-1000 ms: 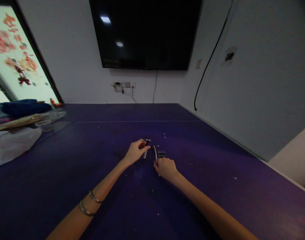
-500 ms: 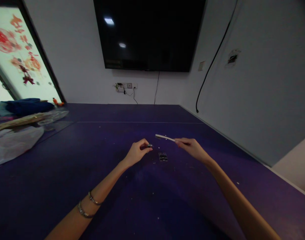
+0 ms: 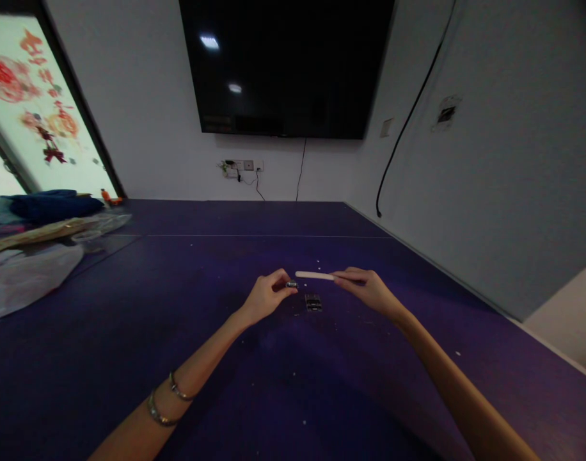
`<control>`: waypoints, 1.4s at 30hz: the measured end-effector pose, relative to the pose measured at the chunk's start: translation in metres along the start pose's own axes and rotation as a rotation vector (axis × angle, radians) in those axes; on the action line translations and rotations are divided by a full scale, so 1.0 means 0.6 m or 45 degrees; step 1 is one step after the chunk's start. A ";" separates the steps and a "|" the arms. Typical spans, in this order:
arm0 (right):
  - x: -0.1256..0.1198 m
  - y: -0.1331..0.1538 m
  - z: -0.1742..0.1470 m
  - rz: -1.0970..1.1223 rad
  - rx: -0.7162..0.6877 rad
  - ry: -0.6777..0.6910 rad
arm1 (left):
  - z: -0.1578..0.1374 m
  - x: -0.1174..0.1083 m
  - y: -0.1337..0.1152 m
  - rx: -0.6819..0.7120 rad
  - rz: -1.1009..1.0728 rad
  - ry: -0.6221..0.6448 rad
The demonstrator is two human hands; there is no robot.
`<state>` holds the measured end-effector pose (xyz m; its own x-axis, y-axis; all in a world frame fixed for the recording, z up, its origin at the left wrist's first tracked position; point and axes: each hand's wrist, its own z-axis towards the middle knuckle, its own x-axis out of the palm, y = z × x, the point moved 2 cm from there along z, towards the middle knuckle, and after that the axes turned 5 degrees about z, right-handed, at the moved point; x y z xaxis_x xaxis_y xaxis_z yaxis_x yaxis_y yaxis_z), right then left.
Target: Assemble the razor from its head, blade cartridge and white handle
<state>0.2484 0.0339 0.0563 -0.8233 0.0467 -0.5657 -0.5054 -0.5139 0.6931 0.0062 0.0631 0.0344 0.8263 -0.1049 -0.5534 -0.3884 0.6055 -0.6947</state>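
Observation:
My left hand (image 3: 267, 296) pinches a small dark piece with a shiny metallic edge (image 3: 292, 284) between thumb and fingers; its exact kind is too small to make out. Closed round the handle end of a slim pale toothbrush (image 3: 315, 276) is my right hand (image 3: 363, 288). The brush lies nearly level, its head pointing left, close to the small piece; whether they touch I cannot tell. Its bristles do not show clearly. Just below, between both hands, small dark circuit-board-like pieces (image 3: 313, 303) lie on the purple tabletop (image 3: 293, 397).
White specks (image 3: 318, 261) are scattered over the surface. At the left lie a clear plastic bag (image 3: 34, 275) and folded blue cloth (image 3: 57, 206). A large television (image 3: 288, 70) hangs on the wall ahead, and a black cable (image 3: 408, 118) dangles at the right.
The toothbrush has turned from slanting to nearly level, its head now lower and its pale back showing more. My left hand has shifted slightly right with the small piece.

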 end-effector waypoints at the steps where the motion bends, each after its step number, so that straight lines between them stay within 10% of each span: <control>1: 0.000 0.002 0.000 0.005 -0.003 0.022 | 0.000 0.000 0.000 -0.006 0.011 0.000; 42: -0.002 0.021 -0.003 -0.047 -0.006 0.050 | -0.003 0.001 -0.010 0.063 0.099 0.067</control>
<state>0.2436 0.0258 0.0648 -0.7933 0.0319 -0.6079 -0.5338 -0.5165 0.6695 0.0082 0.0579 0.0375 0.7713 -0.0967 -0.6291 -0.4287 0.6517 -0.6258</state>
